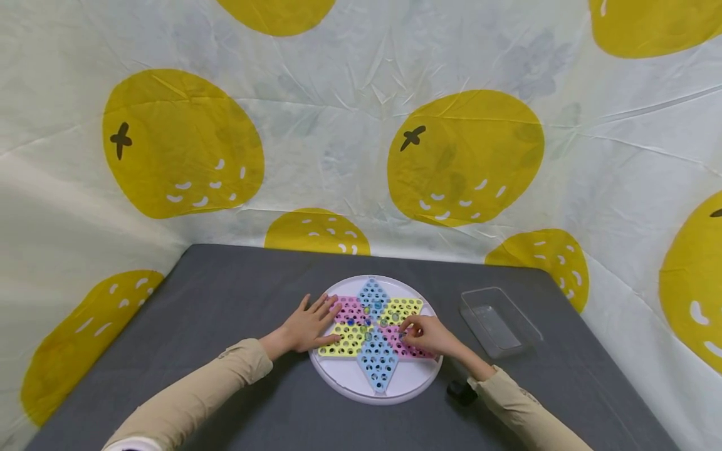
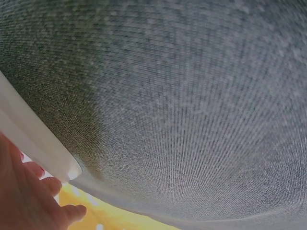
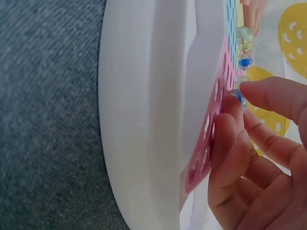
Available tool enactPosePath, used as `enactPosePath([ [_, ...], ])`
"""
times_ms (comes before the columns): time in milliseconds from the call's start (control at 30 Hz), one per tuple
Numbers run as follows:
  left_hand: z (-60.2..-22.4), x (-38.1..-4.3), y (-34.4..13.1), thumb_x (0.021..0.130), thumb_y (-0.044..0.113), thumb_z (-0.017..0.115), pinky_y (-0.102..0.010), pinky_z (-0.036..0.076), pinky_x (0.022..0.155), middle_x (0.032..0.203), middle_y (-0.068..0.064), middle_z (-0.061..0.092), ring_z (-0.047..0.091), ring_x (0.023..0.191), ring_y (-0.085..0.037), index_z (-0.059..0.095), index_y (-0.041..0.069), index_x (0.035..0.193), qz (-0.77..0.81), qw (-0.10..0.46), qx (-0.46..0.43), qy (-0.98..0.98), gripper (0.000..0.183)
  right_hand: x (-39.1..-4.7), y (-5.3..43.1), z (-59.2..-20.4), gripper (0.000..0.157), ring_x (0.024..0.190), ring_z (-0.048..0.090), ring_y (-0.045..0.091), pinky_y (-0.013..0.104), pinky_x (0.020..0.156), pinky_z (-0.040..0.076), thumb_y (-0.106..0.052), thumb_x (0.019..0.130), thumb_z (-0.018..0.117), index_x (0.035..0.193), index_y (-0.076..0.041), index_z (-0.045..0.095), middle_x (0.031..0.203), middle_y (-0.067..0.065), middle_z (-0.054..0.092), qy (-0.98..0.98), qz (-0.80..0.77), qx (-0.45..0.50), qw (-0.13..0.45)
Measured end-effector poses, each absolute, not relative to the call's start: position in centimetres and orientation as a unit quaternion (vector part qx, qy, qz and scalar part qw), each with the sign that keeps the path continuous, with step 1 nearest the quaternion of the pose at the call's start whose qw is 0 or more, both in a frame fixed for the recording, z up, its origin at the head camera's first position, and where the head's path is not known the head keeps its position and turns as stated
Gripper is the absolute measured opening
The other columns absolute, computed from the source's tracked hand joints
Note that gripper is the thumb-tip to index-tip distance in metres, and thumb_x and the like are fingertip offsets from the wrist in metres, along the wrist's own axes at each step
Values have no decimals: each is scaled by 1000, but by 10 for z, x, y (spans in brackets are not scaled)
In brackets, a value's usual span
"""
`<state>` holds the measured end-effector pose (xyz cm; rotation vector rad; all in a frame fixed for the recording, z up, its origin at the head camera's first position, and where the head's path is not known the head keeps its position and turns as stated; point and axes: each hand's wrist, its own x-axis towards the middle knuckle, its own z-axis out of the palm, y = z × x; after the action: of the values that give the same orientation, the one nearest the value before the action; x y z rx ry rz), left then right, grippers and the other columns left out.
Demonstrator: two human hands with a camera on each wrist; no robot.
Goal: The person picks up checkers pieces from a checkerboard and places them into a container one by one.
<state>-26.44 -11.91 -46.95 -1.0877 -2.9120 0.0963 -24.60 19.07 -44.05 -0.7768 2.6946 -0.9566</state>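
A round white Chinese checkers board [image 1: 406, 382] lies on the table, its star split into pink, yellow and blue sections. My left hand [image 1: 309, 326] rests on the board's left side with fingers spread. In the left wrist view, that hand [image 2: 29, 196] shows beside the white rim [image 2: 43, 139]. Over the right pink section, my right hand [image 1: 430, 335] pinches a clear marble with blue inside [image 3: 238, 98] between thumb and fingertip, close to the holes. Beyond it sit a yellow-green marble [image 3: 244, 36] and another blue one [image 3: 245, 62]. Several marbles are scattered around the star's middle.
A clear plastic box [image 1: 499, 326] stands right of the board. Near my right wrist is a small black object [image 1: 461, 393]. Dark grey cloth [image 1: 254, 275] covers the table, and a pale curtain [image 1: 327, 156] with yellow fruit prints hangs behind it.
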Motion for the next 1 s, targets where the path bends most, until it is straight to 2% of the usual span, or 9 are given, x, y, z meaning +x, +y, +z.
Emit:
enactPosePath([
  [700,-462,-258,-117,89,55,33,-60,17,102,149,-13,19,17,137,-33,23,10,142,21,0,-341,-940,70,-243,186,-442,20,52,42,3,17,46,34,-15,74,69,85,-2,58,62,-1,53,914,-317,-245,70],
  [1000,-468,-261,-118,89,58,29,-60,15,103,150,-9,15,14,138,-30,17,13,144,30,-6,-334,-942,72,-242,188,-443,20,52,41,3,18,46,34,-15,75,69,85,-2,58,63,0,53,910,-323,-251,61],
])
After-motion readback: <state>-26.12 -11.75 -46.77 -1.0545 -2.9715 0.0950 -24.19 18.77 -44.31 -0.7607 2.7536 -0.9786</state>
